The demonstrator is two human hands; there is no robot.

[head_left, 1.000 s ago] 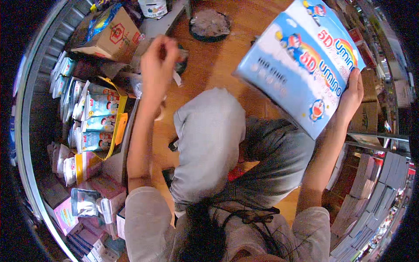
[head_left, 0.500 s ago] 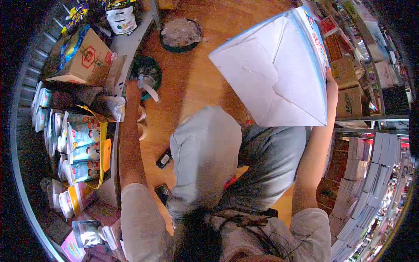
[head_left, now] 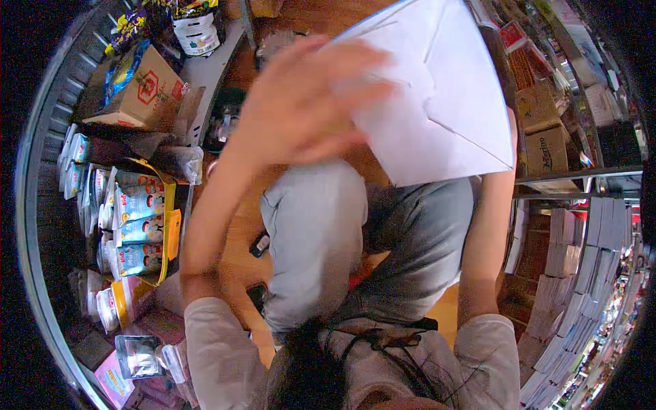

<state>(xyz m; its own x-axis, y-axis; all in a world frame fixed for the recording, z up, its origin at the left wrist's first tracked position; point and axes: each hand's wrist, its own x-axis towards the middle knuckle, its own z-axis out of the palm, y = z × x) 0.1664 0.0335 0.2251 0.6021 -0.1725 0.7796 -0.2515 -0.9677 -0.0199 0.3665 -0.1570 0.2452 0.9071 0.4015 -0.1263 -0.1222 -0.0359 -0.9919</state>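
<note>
A large white paper-wrapped package (head_left: pixel 451 102) with folded, envelope-like flaps is tilted up above my knees. Its right edge rests against my right hand (head_left: pixel 511 126), which is closed on it; most of those fingers are hidden behind the package. My left hand (head_left: pixel 318 102), blurred by motion, is over the package's left edge with its fingers stretched out and apart. Whether it touches the paper I cannot tell.
On the left shelf are a cardboard box (head_left: pixel 140 92), a yellow-edged carton of blue packets (head_left: pixel 171 232) and other packs. Dark round containers (head_left: pixel 225 116) stand on the wooden floor. Two small dark devices (head_left: pixel 260 243) lie by my leg. Stacked paper goods (head_left: pixel 547 294) fill the right shelf.
My left hand has come from the dark round container at the shelf's edge to the package's left side. The package has shifted slightly upward in view, still in my right hand.
</note>
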